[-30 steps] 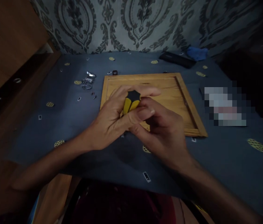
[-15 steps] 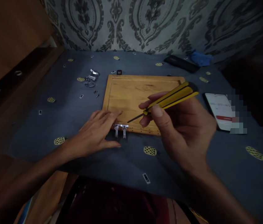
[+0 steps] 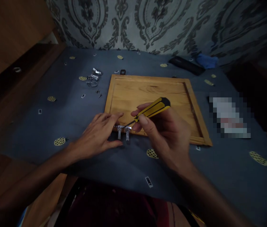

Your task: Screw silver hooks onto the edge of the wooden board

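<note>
A yellow-and-black screwdriver (image 3: 152, 108) is pinched in the fingers of my right hand (image 3: 171, 135). Its thin tip points down and left, at two small metal hooks (image 3: 123, 132) on the near edge of a wooden framed board (image 3: 147, 90). Whether the tip sits in a screw, I cannot tell. Beside the hooks, my left hand (image 3: 100, 130) lies over the board's near left corner with fingers stretched and thumb apart. Left of the board are several loose metal hooks (image 3: 94, 77) and a few small screws (image 3: 98, 93).
The patterned blue-grey tablecloth (image 3: 124, 167) covers the table. A blurred-out phone (image 3: 230, 116) lies at the right. Behind the board are a long black case (image 3: 186, 65) and a blue cloth (image 3: 207, 61). Small dark brackets (image 3: 123, 72) stick out at its far edge.
My right hand has moved left and brought the screwdriver's tip down to the hooks. More of the board's right side now shows. My left hand has stayed put.
</note>
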`<act>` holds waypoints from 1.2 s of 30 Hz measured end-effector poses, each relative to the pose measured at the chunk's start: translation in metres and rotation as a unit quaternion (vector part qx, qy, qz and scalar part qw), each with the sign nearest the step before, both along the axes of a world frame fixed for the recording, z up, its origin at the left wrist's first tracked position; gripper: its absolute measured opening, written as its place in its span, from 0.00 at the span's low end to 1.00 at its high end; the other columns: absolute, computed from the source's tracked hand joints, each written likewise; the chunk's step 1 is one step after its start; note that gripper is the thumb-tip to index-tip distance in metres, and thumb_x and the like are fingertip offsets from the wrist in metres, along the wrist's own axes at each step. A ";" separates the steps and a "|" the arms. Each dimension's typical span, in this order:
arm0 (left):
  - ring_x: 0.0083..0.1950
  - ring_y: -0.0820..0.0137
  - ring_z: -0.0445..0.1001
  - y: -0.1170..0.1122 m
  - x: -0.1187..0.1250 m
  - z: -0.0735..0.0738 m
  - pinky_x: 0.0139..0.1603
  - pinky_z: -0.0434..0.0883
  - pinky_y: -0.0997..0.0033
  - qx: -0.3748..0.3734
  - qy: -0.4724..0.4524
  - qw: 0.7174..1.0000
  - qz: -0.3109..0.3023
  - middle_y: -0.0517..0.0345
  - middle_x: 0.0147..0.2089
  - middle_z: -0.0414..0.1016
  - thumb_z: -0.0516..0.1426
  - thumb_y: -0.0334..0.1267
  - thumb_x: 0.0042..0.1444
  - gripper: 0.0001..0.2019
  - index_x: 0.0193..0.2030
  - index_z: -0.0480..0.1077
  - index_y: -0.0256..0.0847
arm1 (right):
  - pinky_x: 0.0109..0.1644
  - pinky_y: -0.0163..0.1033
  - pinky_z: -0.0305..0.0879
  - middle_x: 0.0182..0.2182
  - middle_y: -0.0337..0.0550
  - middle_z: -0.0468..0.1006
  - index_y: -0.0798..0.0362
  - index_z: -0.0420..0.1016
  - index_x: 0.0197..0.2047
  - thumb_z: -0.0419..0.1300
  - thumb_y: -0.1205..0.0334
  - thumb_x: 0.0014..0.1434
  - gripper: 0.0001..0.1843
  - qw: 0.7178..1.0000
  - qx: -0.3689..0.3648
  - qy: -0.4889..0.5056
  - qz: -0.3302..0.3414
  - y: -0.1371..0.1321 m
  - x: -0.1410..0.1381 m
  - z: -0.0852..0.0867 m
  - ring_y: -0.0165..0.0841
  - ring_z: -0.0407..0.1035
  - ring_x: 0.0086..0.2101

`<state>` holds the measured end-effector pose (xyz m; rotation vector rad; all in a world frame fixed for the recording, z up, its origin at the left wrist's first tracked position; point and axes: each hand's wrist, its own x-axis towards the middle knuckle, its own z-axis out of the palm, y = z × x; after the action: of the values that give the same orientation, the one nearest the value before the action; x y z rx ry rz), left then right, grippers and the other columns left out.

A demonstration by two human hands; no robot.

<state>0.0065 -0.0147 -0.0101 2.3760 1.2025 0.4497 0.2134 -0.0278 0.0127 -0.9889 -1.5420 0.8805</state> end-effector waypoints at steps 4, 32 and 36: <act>0.63 0.49 0.70 0.000 0.000 -0.003 0.63 0.68 0.45 -0.002 0.004 1.000 0.011 0.44 0.61 0.72 0.67 0.45 0.57 0.39 0.71 0.54 0.44 | 0.36 0.35 0.76 0.38 0.36 0.80 0.48 0.72 0.47 0.61 0.60 0.69 0.05 1.000 -0.001 0.006 0.024 0.003 -0.004 -0.007 0.27 0.76 0.28; 0.62 0.51 0.70 -0.001 0.003 -0.006 0.63 0.67 0.48 0.014 -0.023 1.000 -0.002 0.48 0.62 0.73 0.65 0.40 0.59 0.33 0.67 0.55 0.45 | 0.29 0.37 0.70 0.26 0.33 0.74 0.48 0.66 0.35 0.63 0.60 0.66 0.10 0.987 0.073 -0.140 -0.009 0.017 -0.015 -0.015 0.29 0.72 0.25; 0.62 0.51 0.71 -0.002 0.002 -0.007 0.63 0.67 0.48 0.023 -0.030 0.999 -0.005 0.48 0.62 0.72 0.66 0.40 0.59 0.33 0.67 0.55 0.46 | 0.29 0.38 0.70 0.26 0.34 0.73 0.47 0.65 0.34 0.63 0.57 0.66 0.12 0.986 0.080 -0.145 -0.035 0.015 -0.016 -0.018 0.30 0.71 0.25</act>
<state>0.0087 -0.0168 -0.0171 2.3882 1.1650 0.5465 0.1970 -0.0128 -0.0051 -1.0813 -1.7798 0.5694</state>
